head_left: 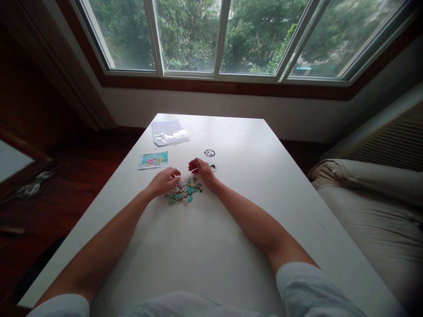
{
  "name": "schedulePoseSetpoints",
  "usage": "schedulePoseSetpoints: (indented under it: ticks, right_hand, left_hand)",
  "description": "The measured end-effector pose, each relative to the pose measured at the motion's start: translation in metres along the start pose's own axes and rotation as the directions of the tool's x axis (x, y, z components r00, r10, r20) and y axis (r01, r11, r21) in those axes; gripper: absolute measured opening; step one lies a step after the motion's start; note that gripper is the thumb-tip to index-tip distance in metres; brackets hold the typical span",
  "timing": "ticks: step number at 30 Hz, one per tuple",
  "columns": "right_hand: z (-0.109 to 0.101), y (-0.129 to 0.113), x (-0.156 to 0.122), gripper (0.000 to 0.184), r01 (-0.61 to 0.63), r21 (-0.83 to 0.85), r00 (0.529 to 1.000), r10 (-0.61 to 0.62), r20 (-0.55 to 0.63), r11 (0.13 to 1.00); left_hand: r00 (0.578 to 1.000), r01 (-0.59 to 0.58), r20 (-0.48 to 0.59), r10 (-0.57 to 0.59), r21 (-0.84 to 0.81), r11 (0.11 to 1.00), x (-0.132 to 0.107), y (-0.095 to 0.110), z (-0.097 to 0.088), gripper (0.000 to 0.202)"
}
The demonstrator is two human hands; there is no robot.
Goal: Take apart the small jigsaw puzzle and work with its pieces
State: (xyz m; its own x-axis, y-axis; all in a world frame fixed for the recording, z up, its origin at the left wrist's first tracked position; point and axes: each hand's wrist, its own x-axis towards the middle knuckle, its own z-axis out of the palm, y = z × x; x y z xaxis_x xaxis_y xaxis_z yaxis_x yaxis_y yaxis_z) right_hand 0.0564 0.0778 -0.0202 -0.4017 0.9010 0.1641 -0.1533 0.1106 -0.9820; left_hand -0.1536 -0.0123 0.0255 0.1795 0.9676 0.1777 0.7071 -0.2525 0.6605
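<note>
A small heap of coloured jigsaw pieces (183, 192) lies on the white table (211, 246), between my two hands. My left hand (164, 181) rests at the heap's left edge, its fingers curled down onto the pieces. My right hand (202, 171) hovers at the heap's far right side, fingers bent and pinched together; I cannot make out what, if anything, is in them. A small printed picture card (153, 160) lies to the left of my hands.
A clear plastic bag (169, 132) lies near the table's far left corner. Two round cable holes (209, 153) sit just behind my right hand. A cushioned seat (373, 211) stands to the right; windows are behind the table.
</note>
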Motion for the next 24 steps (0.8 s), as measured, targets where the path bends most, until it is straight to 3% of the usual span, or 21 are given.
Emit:
schedulePoseSetpoints:
  ticks: [2, 5, 10, 19, 24]
  right_hand:
    - [0.0, 0.001, 0.0, 0.066, -0.003, -0.006, 1.0, 0.003, -0.001, 1.0]
    - [0.001, 0.001, 0.0, 0.066, -0.001, -0.007, 1.0, 0.001, 0.008, 1.0]
    - [0.001, 0.001, 0.001, 0.066, 0.008, -0.013, 1.0, -0.008, 0.005, 1.0]
    - [0.0, 0.003, 0.002, 0.066, -0.011, -0.005, 1.0, 0.011, 0.01, 1.0]
    - [0.0, 0.003, 0.001, 0.066, -0.01, -0.012, 1.0, 0.01, 0.016, 1.0]
  left_hand:
    - [0.983, -0.113, 0.169, 0.071, 0.248, 0.962, -0.008, 0.009, -0.015, 0.045]
    - [0.935, -0.096, 0.346, -0.078, 0.459, 0.883, -0.021, 0.027, -0.029, 0.067]
    - [0.901, -0.156, 0.418, -0.119, 0.568, 0.808, -0.036, 0.046, -0.023, 0.082]
    - [0.903, -0.187, 0.421, -0.087, 0.567, 0.802, -0.034, 0.055, -0.007, 0.044]
    - [0.896, -0.192, 0.436, -0.083, 0.548, 0.814, -0.032, 0.055, -0.006, 0.034]
